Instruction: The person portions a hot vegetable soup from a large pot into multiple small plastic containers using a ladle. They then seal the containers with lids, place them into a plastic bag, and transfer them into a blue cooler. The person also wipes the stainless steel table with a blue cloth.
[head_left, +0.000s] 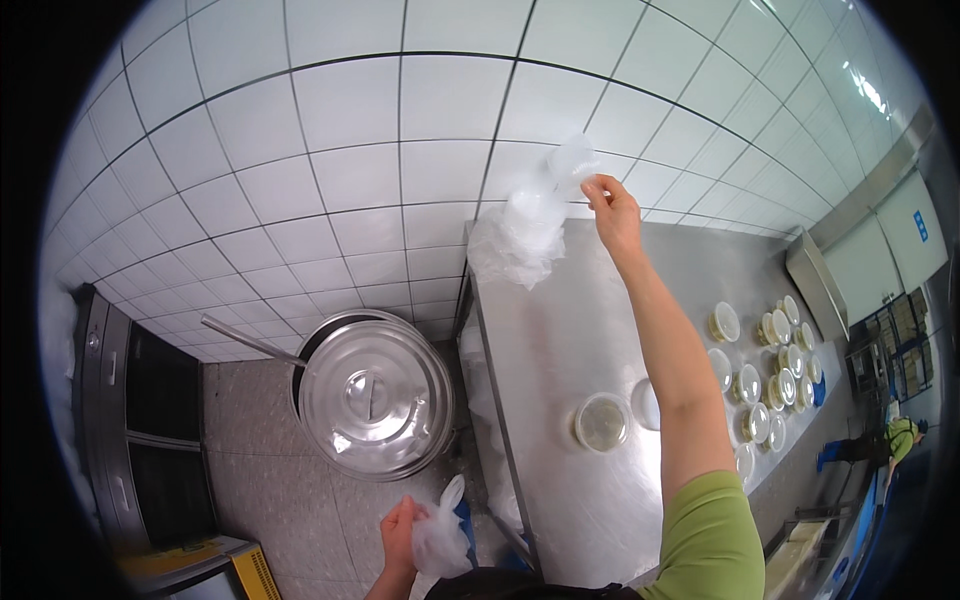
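My left hand (399, 534), low in the view beside the steel pot, grips a crumpled translucent plastic bag (441, 541). My right hand (616, 216) reaches to the back of the steel table and pinches a thin, clear, rounded plastic piece (571, 161), seemingly a lid. Just below and left of it, a pile of clear plastic bagging (517, 244) with whitish round plastic pieces inside sits at the table's corner. On the table nearer to me stands a clear round plastic tub (602, 423). A white round item (646, 405) beside it is partly hidden by my right arm.
Several lidded clear tubs (784, 360) crowd the right part of the steel table (555, 480). On the floor, a large steel pot with its lid (375, 397) askew has a metal handle (251, 337) sticking out. A co-worker (892, 442) stands far right. Dark cabinets (161, 420) stand left.
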